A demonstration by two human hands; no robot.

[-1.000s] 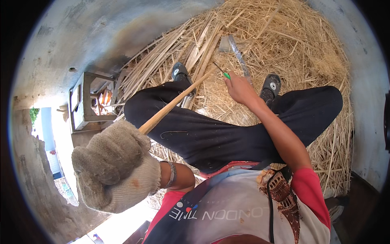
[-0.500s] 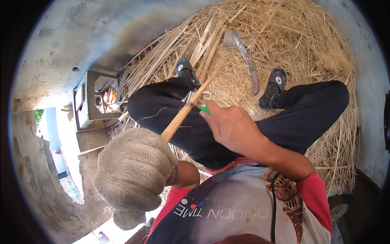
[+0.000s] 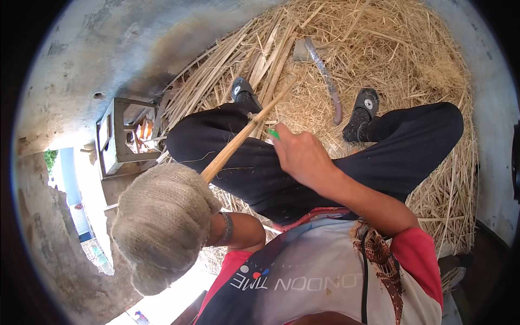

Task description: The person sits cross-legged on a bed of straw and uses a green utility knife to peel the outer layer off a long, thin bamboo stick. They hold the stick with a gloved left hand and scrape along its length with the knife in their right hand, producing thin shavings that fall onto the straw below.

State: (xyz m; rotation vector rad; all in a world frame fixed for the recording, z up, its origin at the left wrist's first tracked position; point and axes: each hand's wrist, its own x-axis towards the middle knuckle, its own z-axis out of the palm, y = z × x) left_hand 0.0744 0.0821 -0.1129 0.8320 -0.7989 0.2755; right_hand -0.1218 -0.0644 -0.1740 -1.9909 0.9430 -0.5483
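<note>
Left hand (image 3: pixel 162 227), in a thick knit glove, lower left of frame, closed tight round the near end of a bamboo strip (image 3: pixel 246 135) that slants up toward centre. Right hand (image 3: pixel 300 154), bare, has pulled back from the straw near the feet to mid-frame; its grip is closed on a small green-handled tool (image 3: pixel 273 133), tip beside the strip over the lap. Reads as working the strip. A long curved knife (image 3: pixel 325 78) lies on the straw (image 3: pixel 411 49), upper centre.
</note>
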